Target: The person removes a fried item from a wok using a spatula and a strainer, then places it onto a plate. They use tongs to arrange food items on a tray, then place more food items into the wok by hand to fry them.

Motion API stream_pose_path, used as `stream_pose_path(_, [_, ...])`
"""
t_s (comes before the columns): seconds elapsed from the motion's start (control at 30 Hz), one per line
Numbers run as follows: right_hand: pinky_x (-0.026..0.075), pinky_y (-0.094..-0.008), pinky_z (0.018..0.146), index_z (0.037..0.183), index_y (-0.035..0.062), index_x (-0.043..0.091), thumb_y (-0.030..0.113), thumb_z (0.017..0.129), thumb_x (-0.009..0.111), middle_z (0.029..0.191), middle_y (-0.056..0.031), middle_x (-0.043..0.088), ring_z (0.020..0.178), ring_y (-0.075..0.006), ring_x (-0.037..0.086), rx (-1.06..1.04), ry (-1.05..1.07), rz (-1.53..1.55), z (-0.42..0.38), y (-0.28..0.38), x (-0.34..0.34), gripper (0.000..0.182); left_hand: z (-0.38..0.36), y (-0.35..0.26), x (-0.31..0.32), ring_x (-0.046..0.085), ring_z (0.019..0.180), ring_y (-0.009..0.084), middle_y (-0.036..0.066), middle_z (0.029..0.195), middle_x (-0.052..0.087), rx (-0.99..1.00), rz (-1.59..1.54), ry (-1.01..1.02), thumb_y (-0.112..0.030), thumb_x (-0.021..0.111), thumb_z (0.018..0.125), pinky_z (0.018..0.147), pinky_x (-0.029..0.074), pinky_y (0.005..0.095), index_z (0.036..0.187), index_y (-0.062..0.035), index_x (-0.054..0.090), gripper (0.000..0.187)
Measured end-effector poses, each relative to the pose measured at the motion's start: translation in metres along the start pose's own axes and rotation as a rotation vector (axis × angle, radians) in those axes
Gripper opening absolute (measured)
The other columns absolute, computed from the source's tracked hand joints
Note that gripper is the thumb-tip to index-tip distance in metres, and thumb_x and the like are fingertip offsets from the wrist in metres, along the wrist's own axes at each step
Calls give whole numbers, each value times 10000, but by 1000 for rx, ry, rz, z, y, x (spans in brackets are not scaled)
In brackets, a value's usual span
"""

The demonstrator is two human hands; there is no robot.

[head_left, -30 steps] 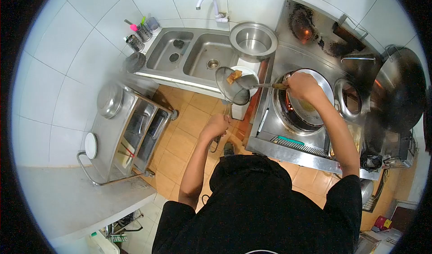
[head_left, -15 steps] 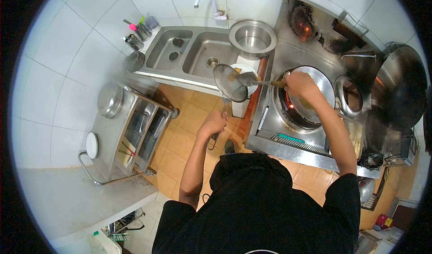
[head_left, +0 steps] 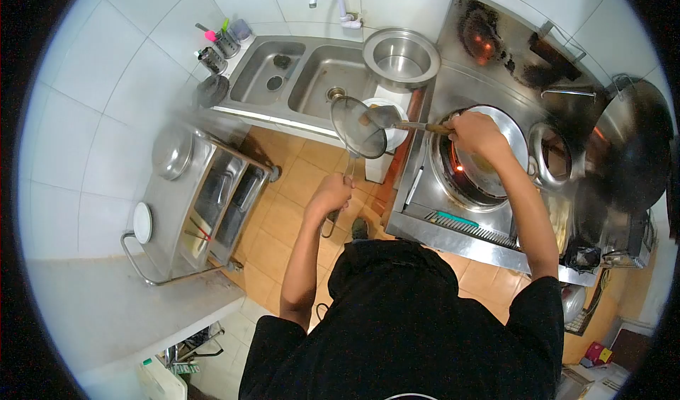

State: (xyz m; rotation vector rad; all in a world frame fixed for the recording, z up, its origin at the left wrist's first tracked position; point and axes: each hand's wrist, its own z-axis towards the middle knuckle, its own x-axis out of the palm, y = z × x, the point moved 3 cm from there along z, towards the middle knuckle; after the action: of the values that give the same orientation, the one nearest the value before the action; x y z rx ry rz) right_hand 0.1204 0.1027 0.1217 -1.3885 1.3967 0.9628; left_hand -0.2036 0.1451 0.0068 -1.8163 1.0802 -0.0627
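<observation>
My left hand (head_left: 330, 193) is closed round the handle of a round mesh strainer (head_left: 348, 132), tilted over the edge of the counter beside the sink. In my right hand (head_left: 477, 133) is the wooden handle of a metal spatula (head_left: 383, 117), whose blade lies at the strainer's mesh. A small brown piece shows by the blade. Behind them a white plate (head_left: 397, 135) stands on the counter. Under my right hand and forearm a wide pan (head_left: 506, 132) rests on the lit burner, with an orange glow at its left side.
A double sink (head_left: 312, 92) and a steel pot (head_left: 401, 58) stand at the back. On the right are a ring burner (head_left: 554, 153) and a large black wok (head_left: 632, 145). A steel trolley (head_left: 185, 209) with a lidded pan (head_left: 172, 152) is at the left.
The strainer and my left hand have shifted slightly left. The spatula's blade has moved a little left with them. The whole view has tilted slightly.
</observation>
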Motion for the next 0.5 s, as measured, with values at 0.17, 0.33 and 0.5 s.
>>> stream_pose_path(0.17, [542,-466,794,988,84,716,221,818,646,915,-195,690,884,-371,671,-14,-33,55,-3,-2,-6,229,-11,-6,-9,575,481,196,102,618,567,-9,10,-25,-229,432,945,469,462,333,897,24,571,292])
stream_pose_path(0.33, [541,-470,771,1034,124,708,224,829,644,923,-179,691,874,-363,669,10,-23,54,-7,-4,-10,237,-23,-5,-18,585,477,217,126,597,558,-26,18,-77,-200,432,937,478,459,346,856,42,573,291])
stream_pose_path(0.5, [532,-476,772,1095,166,689,224,838,633,921,-167,691,865,-362,664,0,-46,59,-21,-2,-24,270,-30,-3,-21,582,473,213,116,591,550,-49,-6,-69,-222,430,951,480,462,343,885,34,567,297])
